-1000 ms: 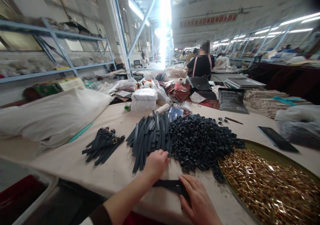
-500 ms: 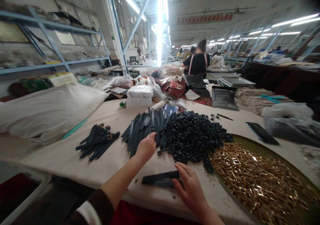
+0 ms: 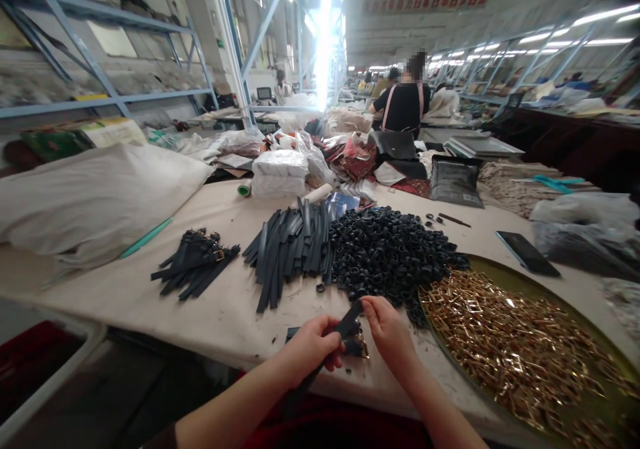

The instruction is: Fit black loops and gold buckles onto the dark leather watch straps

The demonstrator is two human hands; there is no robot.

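A dark leather strap (image 3: pixel 345 322) runs slantwise between my hands over the near table edge. My left hand (image 3: pixel 317 346) is closed around its middle, and my right hand (image 3: pixel 383 319) pinches its upper end. Beneath them lie more straps with a gold buckle (image 3: pixel 364 349), partly covered by my left hand. Beyond is a pile of loose dark straps (image 3: pixel 285 242). Right of it rises a heap of small black loops (image 3: pixel 390 256). A big round tray (image 3: pixel 493 269) of gold buckles (image 3: pixel 510 342) stands beside my right arm.
Several straps with buckles (image 3: pixel 197 262) lie in a bundle at the left. A phone (image 3: pixel 527 252) rests behind the tray. White cloth (image 3: pixel 100 196), wrapped packs (image 3: pixel 280 172) and a black plastic packet (image 3: pixel 456 181) line the table's far side. A person (image 3: pixel 403 106) is farther back.
My left hand has come back from the loose strap pile with a strap. My right hand has left the buckled straps on the table and now grips that strap's end.
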